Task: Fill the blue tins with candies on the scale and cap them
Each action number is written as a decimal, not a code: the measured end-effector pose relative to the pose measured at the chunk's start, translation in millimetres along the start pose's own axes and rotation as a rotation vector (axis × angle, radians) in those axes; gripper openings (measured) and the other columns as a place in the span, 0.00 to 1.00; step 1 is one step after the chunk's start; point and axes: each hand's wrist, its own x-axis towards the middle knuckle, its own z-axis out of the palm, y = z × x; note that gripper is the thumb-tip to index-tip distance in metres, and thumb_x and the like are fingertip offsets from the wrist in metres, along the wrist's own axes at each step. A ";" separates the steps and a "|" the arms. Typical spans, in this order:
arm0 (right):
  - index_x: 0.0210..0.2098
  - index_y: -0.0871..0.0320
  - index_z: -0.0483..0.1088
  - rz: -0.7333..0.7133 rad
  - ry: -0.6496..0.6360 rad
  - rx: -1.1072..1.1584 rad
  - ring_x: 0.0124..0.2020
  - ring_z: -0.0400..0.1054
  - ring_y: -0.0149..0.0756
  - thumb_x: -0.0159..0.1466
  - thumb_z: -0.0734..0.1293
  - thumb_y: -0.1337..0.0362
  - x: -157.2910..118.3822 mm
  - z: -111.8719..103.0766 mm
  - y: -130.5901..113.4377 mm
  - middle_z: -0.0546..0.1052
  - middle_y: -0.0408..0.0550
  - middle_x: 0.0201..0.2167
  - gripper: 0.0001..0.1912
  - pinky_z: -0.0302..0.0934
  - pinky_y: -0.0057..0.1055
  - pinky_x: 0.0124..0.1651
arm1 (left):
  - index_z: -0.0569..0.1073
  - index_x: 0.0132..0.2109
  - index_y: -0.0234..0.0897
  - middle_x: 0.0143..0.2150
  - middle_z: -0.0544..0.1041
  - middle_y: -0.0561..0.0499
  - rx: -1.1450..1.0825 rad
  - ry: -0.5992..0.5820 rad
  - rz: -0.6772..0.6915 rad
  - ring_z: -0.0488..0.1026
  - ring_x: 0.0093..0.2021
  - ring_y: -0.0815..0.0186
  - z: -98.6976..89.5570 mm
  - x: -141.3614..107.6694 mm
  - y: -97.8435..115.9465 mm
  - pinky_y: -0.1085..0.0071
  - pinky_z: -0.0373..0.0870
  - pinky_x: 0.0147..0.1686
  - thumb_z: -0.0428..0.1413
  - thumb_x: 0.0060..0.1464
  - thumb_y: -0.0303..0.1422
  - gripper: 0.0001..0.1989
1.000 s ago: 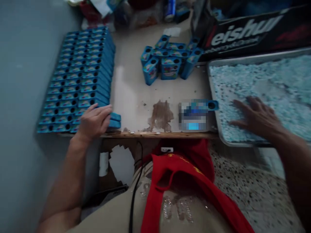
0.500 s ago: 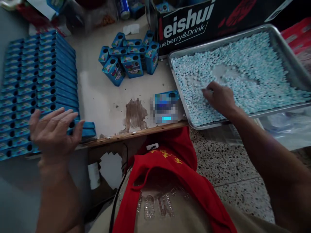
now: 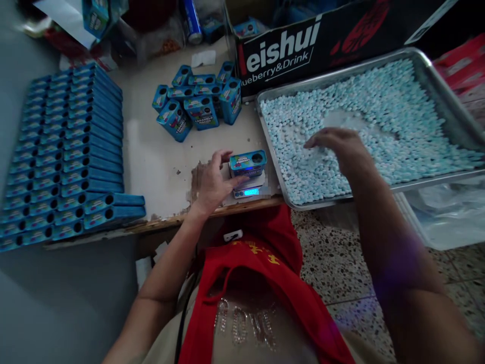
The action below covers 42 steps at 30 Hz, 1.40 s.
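Observation:
My left hand (image 3: 214, 182) is closed around the left end of a blue candy box (image 3: 248, 161), its thumb along the near side and a fingertip at the far corner. The box rests on a small digital scale (image 3: 242, 193) with a lit blue display. Over the metal tray (image 3: 276, 172) at the right, my right hand (image 3: 346, 149) reaches down with fingers stretched and loosely bent, tips at the small pale blue and white candies (image 3: 409, 111). Its thumb is hard to make out, and I see nothing held in it.
Tight rows of blue candy boxes (image 3: 93, 131) stack up at the left. Several more boxes (image 3: 200, 111) stand loosely grouped behind the scale. A black carton (image 3: 282, 55) stands behind the tray, with a blue can (image 3: 192, 23) to its left. The table's wooden edge (image 3: 170, 220) runs along the front.
My left hand has moved right from the stacked boxes to the box on the scale and taken hold of it. My right hand has shifted slightly left, its fingers straighter than before.

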 end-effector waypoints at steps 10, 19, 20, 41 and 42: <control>0.47 0.51 0.82 0.320 -0.106 0.670 0.45 0.82 0.44 0.75 0.72 0.47 -13.8 46.8 -5.4 0.86 0.51 0.44 0.15 0.78 0.44 0.59 | 0.84 0.62 0.52 0.64 0.85 0.48 0.319 -0.064 0.455 0.79 0.68 0.51 10.3 39.1 53.2 0.44 0.67 0.80 0.59 0.72 0.25 0.20; 0.38 0.50 0.81 0.405 -0.155 0.993 0.54 0.84 0.45 0.71 0.77 0.64 -12.3 65.0 -25.5 0.88 0.48 0.42 0.04 0.81 0.43 0.63 | 0.84 0.64 0.50 0.63 0.85 0.46 0.371 -0.063 0.404 0.78 0.65 0.49 26.1 69.6 45.7 0.49 0.73 0.72 0.56 0.69 0.23 0.24; 0.39 0.50 0.82 0.392 -0.161 0.966 0.53 0.84 0.44 0.70 0.77 0.66 -11.6 65.0 -24.1 0.88 0.48 0.41 0.03 0.81 0.43 0.63 | 0.83 0.63 0.49 0.63 0.85 0.46 0.344 -0.054 0.397 0.78 0.65 0.49 27.0 68.7 44.3 0.50 0.73 0.72 0.57 0.68 0.22 0.23; 0.49 0.45 0.85 -0.476 -0.071 -0.471 0.56 0.83 0.75 0.71 0.70 0.45 29.9 50.4 20.7 0.85 0.65 0.60 0.17 0.76 0.70 0.59 | 0.77 0.55 0.39 0.54 0.82 0.46 0.212 0.090 -0.242 0.80 0.57 0.50 -246.9 5.8 -18.3 0.56 0.79 0.62 0.66 0.47 0.47 0.29; 0.49 0.46 0.84 -0.476 -0.094 -0.433 0.50 0.85 0.71 0.71 0.70 0.46 31.5 59.0 9.3 0.86 0.64 0.56 0.16 0.77 0.67 0.54 | 0.77 0.54 0.38 0.55 0.83 0.45 0.304 0.067 -0.275 0.80 0.58 0.48 -270.2 0.9 -26.1 0.54 0.78 0.64 0.65 0.47 0.48 0.29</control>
